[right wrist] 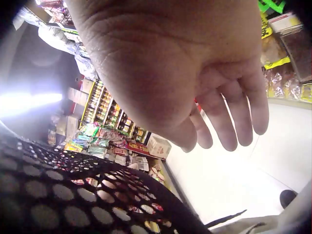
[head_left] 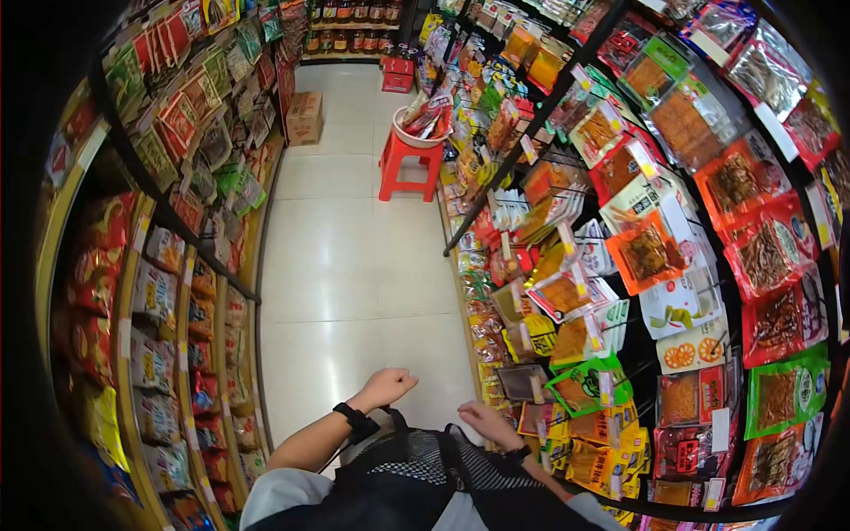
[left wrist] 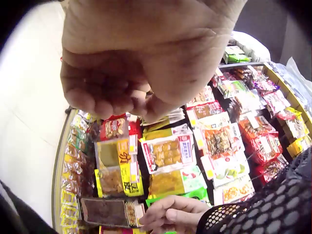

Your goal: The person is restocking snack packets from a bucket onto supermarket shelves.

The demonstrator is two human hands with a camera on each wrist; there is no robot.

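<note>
In the head view the left hand is held over the aisle floor, a black band on its wrist. Its fingers are loosely curled in the left wrist view, where the hand holds nothing. Lower and to the right, the right hand hangs beside the right-hand shelf, touching no package that I can see. Seen from the right wrist, this hand has relaxed, slightly spread fingers and an empty palm. A black mesh bag lies against the person's front, just below both hands.
Hanging snack packets line the right side, bagged goods the left. Further up the tiled aisle stand a red stool bearing a white basin with packets, a cardboard box and a red box. Jars fill the far shelf.
</note>
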